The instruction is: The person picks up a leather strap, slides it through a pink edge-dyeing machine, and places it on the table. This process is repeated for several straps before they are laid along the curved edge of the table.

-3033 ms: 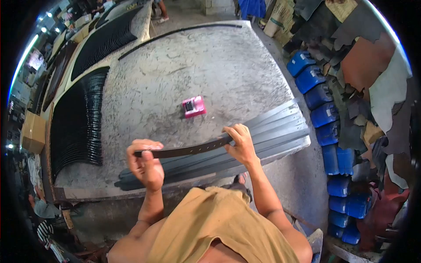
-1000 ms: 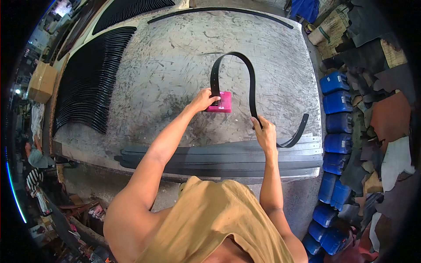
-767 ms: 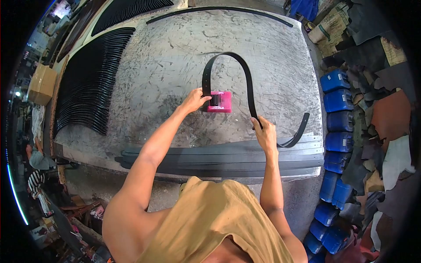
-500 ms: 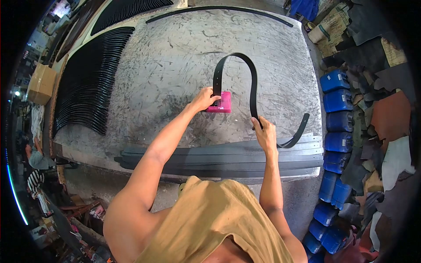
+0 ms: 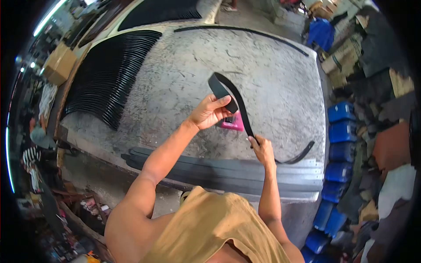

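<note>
A black leather belt strap (image 5: 242, 104) runs between my two hands in a raised loop over the table (image 5: 184, 70). My left hand (image 5: 206, 113) is closed on one end, gripping it between thumb and fingers with the grey-black side turned up. Lower down the strap, my right hand (image 5: 263, 150) pinches it, and its loose tail curves to the right on the table. Beneath my left hand and the strap lies a small pink tray (image 5: 237, 124), partly covered; something dark shows inside it.
Flat grey-black strips (image 5: 237, 176) lie along the near edge. Glossy black straps (image 5: 114, 74) fill the left side. One long black strap (image 5: 245, 30) lies along the far edge. Blue jerrycans (image 5: 341, 131) line the right, beside leather scraps (image 5: 392, 144). A person (image 5: 37, 140) is at far left.
My left hand has lifted off the pink tray with the strap's end, twisting it so the loop is lower and folded. My right hand keeps its hold. The view has shifted.
</note>
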`<state>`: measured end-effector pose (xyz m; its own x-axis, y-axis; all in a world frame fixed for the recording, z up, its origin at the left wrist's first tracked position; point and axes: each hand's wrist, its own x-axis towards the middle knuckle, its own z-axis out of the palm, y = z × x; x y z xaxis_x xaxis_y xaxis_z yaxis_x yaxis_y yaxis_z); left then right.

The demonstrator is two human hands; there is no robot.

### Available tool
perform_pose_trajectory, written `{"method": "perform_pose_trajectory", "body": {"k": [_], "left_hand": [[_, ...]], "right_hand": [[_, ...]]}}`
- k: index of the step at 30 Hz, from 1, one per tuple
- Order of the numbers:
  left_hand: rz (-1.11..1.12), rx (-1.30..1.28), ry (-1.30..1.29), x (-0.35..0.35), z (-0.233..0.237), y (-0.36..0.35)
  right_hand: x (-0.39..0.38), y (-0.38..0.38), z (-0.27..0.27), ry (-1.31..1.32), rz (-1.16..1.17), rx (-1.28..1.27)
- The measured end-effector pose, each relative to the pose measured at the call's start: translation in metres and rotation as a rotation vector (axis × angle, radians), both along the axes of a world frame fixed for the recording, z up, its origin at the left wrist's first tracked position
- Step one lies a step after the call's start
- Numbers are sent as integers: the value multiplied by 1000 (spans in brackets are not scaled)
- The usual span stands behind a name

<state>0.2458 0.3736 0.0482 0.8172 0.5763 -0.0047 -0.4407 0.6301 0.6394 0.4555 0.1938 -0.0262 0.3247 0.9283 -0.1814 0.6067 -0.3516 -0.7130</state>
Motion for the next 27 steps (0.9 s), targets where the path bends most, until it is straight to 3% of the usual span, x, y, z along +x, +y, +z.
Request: {"method": "perform_pose_trajectory", "body": {"k": [4,9,11,14,17,19,21,23,25,27], "left_hand": [[0,-54,-137,-9,26,-4],[-84,-311,-347,-25,51,-14],[-99,-305,-322,-35,62,-18],[-166,243,-219,-53,56,-8],[-328,718,224,-82,66,8],[-452,843,449,-91,68,7],[-481,773,732,-91,74,-6],[-510,837,756,-83,55,-9],[-499,894,799,-68,52,-15],[-249,849,793,-40,56,-37]], "right_hand": [[-7,2,-4,4,59,21],[0,0,1,28,8,-21],[26,-2,-25,-41,3,126],[75,-5,-7,-126,-57,308],[152,-16,39,-407,-205,621],[192,-40,99,-385,-346,646],[223,-65,149,-454,-428,671],[267,-92,175,-643,-349,780],[283,-110,205,-755,-414,680],[296,-119,223,-874,-450,617]]}}
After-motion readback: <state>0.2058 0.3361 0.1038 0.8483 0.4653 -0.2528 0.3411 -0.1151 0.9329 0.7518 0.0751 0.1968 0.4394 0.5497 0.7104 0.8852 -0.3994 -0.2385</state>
